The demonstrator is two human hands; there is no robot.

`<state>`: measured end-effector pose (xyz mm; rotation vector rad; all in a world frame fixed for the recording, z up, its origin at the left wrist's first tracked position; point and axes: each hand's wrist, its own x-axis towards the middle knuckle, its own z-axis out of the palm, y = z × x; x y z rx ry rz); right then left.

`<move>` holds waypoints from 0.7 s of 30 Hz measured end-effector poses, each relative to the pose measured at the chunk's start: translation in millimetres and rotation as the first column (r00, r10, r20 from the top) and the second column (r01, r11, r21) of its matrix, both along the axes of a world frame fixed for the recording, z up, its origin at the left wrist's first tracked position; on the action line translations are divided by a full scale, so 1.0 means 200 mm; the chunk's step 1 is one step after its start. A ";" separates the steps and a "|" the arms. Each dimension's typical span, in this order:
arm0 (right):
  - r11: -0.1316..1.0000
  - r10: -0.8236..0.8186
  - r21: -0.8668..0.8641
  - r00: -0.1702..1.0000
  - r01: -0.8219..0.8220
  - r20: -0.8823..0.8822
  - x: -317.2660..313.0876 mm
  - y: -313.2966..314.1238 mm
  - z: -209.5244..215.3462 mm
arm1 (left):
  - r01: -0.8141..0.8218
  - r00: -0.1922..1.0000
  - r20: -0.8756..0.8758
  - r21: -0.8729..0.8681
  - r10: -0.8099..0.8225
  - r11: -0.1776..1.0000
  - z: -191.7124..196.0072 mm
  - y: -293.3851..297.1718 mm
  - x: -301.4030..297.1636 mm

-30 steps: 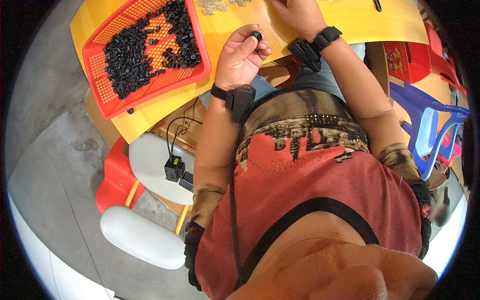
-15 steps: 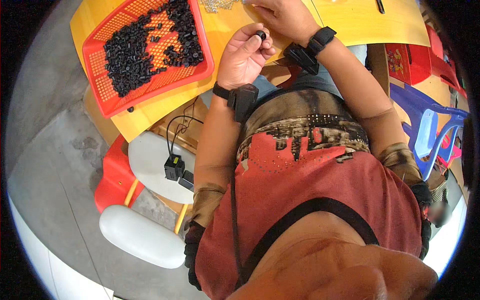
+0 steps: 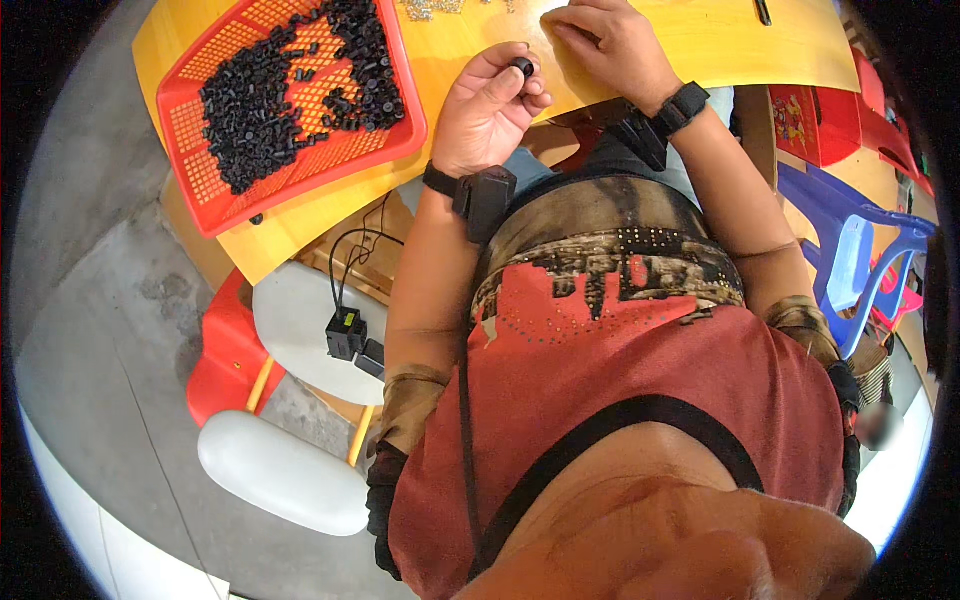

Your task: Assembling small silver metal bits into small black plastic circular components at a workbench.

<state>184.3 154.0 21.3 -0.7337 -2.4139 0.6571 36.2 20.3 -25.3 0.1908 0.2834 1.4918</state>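
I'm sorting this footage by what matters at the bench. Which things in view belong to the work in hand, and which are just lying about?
In the work:
- small black part pinched in the left hand
- red basket of black parts
- right hand on the yellow table

Lying about:
- black adapter on the white stool
- blue plastic chair

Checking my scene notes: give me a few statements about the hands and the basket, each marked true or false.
1. The left hand pinches a small black part. True.
2. The red basket is empty. False: it holds a heap of black parts.
3. The right hand rests on the yellow table. True.
4. The basket lies to the right of both hands. False: it lies to their left.
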 end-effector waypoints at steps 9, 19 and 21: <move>0.981 -0.189 -0.005 0.958 0.194 0.215 -0.16 -0.01 0.01 | -0.003 0.997 0.071 0.039 0.000 0.999 0.00 0.00 0.03; 0.972 -0.232 -0.006 0.967 0.234 0.102 -0.12 -0.01 -0.01 | -0.014 0.998 0.067 0.063 0.010 0.998 -0.01 0.00 0.03; 0.977 -0.209 -0.010 0.971 0.212 0.120 -0.10 0.01 -0.02 | -0.014 0.998 0.058 0.071 0.010 0.997 -0.01 0.01 0.02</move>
